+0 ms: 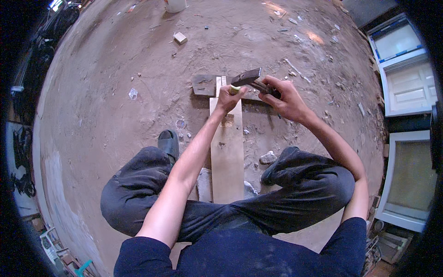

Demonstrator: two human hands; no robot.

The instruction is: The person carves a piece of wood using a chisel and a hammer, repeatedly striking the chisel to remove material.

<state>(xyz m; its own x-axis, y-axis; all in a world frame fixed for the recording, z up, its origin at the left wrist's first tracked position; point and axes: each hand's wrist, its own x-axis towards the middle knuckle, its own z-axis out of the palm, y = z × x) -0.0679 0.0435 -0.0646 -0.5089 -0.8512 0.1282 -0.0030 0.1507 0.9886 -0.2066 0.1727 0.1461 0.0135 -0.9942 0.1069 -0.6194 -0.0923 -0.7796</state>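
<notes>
A long pale wooden board (227, 161) runs from my lap out between my feet, with a rough chipped patch (227, 121) in its upper face. My left hand (227, 100) is closed over the board's far part, around what looks like a chisel. Only the yellow-green butt of the chisel (235, 89) shows; its blade is hidden by the hand. My right hand (288, 100) grips the dark handle of a hammer (247, 76). The hammer's metal head is just above and beyond the chisel butt; whether they touch I cannot tell.
A dark crosswise plank (205, 86) lies under the board's far end. Stones (267, 158), wood bits and litter dot the dirt floor. A small wood block (180, 38) and a white bucket (175, 4) are farther off. White framed panels (408, 180) line the right side.
</notes>
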